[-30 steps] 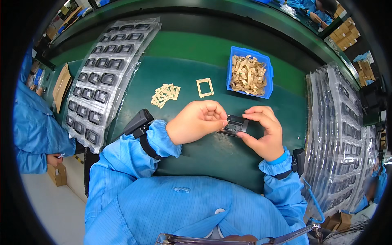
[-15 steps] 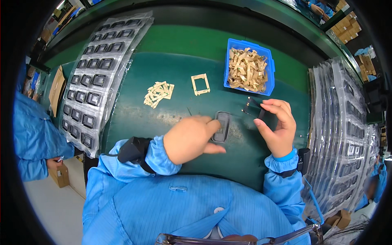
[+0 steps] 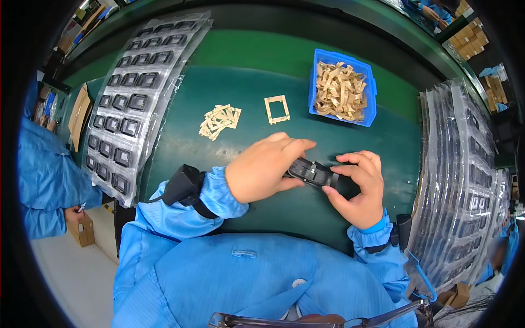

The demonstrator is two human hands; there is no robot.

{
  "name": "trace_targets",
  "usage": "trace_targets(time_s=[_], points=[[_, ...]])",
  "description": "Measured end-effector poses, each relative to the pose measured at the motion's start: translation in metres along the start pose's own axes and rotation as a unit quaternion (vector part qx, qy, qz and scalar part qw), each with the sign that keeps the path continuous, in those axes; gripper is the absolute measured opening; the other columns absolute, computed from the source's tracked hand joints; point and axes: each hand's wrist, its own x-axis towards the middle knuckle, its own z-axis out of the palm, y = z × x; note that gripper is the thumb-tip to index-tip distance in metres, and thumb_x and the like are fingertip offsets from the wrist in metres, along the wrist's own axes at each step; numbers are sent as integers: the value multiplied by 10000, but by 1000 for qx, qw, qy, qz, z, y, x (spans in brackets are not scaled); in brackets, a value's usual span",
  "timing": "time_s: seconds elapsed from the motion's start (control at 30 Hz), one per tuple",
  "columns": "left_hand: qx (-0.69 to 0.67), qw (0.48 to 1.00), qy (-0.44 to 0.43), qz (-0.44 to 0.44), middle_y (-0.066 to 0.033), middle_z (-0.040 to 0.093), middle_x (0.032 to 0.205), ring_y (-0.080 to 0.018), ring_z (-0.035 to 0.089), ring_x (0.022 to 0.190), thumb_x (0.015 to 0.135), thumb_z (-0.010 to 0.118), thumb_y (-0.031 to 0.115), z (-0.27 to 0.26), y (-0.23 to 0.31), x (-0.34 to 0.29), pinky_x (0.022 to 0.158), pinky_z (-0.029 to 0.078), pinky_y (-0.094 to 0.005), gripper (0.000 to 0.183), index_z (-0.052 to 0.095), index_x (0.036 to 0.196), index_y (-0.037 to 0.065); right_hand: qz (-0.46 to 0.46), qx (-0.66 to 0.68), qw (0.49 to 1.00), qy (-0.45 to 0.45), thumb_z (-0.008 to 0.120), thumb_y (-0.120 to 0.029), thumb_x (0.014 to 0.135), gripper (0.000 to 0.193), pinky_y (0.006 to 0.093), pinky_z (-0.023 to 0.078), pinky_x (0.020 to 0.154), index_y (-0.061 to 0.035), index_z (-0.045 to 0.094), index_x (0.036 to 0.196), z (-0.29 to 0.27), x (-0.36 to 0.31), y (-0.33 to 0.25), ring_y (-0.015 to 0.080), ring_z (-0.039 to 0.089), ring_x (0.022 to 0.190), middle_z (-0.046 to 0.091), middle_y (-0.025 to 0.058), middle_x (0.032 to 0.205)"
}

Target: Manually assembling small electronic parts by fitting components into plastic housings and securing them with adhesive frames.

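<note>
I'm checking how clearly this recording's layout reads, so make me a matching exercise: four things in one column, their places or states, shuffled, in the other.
Things:
1. Blue bin
2. Single tan frame
3. Pile of tan frames
4. Dark part

Places or states:
A. Between the left hand and the right hand
B. Farthest left of these four
C. Filled with tan strips
D. Lying flat between pile and bin

Pairs: 1-C, 2-D, 3-B, 4-A

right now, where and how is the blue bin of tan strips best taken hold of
Probably grip the blue bin by its left and right rims, reaching from the near side, facing the wearer: it stands upright and open-topped, its rim showing around heaped tan strips.
</note>
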Motion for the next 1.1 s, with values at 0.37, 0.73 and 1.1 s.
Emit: trace_targets(time_s=[0.37,0.73,1.1], points=[[28,995,50,83,-118,644,1225,-322,633,1055,770,821,215,9,-10,-23,883,528,-414,510,651,1226,62,-19,-24,999,-40,877,-122,603,382,422,456,912,-98,742,959,8,11,3,318,521,1056,661,57,1142],[103,988,73,91,-63,640,1157,-239,631,980,808,779,212,16,-2,-22,810,562,-339,398,703,1173,74,-13,-13,998,-55,893,-145,586,390,415,442,906,-100,733,938,9,10,2,308,504,1023,653,49,1143],[118,988,61,75,-23,638,1157,-212,625,961,813,772,213,14,-3,-19,739,570,-321,345,728,1136,100,-14,-16,997,-71,929,-192,565,464,420,442,918,-100,740,978,6,10,6,307,496,1023,656,39,1160]])
